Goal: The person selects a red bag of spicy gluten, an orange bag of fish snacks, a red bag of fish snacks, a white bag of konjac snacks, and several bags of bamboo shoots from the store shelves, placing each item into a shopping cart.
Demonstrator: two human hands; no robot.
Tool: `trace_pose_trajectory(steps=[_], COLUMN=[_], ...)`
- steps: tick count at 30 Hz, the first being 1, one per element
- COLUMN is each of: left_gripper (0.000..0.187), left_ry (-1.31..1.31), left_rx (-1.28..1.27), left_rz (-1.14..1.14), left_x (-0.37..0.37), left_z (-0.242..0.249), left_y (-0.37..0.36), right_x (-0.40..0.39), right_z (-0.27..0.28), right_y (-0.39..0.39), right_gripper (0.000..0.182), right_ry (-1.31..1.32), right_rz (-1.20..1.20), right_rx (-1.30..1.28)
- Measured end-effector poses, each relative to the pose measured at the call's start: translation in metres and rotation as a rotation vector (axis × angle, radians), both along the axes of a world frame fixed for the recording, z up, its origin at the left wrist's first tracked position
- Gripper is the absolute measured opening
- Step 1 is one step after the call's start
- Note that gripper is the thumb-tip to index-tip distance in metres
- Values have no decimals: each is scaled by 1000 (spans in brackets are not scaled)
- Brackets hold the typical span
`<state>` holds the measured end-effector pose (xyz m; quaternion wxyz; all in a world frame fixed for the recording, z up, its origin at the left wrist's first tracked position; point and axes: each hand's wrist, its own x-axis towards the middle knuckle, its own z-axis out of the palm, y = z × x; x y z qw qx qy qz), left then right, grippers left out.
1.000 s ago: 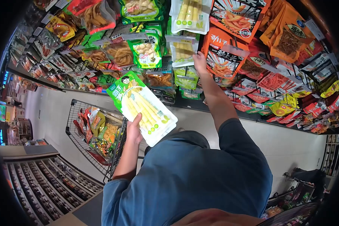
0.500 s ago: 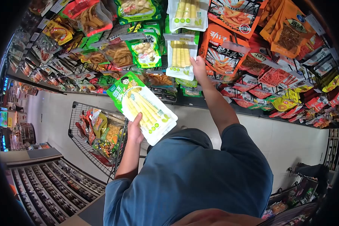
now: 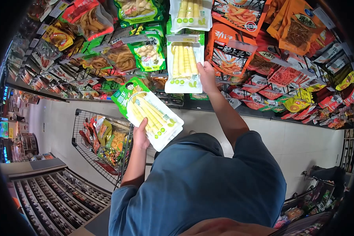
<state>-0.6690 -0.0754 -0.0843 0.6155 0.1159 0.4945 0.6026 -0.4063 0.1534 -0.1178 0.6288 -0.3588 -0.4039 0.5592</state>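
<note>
My left hand (image 3: 141, 135) grips the lower left edge of a green and white packet of pale yellow stalks (image 3: 150, 114); a second white edge shows beneath it. At the rack, my right hand (image 3: 207, 76) is closed on the right edge of a similar packet (image 3: 183, 65). That packet hangs upright below a price tag strip, its top partly behind the strip. Another such packet (image 3: 190, 13) hangs above it.
Hanging snack packets fill the rack, with orange ones (image 3: 231, 53) to the right and green ones (image 3: 149, 53) to the left. A wire cart (image 3: 84, 139) holding packets stands at left. Lower left is a slatted shelf (image 3: 55, 192). Someone's dark-clothed leg (image 3: 326, 173) shows at right.
My right hand and the packet in it have moved slightly down and toward me, and more of that packet shows. My left hand has barely moved.
</note>
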Motion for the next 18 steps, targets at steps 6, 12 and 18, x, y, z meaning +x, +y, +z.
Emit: trace_pose_trajectory(steps=[6, 12, 18], left_gripper=[48, 48, 50], left_ry=[10, 51, 69], left_rx=[3, 15, 20], left_rz=[-3, -2, -11], left_x=[2, 2, -12], left_z=[-1, -5, -26], left_y=[-2, -5, -8], right_x=[-4, -18, -33], right_z=[15, 11, 42], right_y=[-11, -27, -57], right_gripper=[19, 18, 15], right_ry=[51, 88, 99], right_rz=[-9, -12, -8], right_rx=[-62, -71, -81])
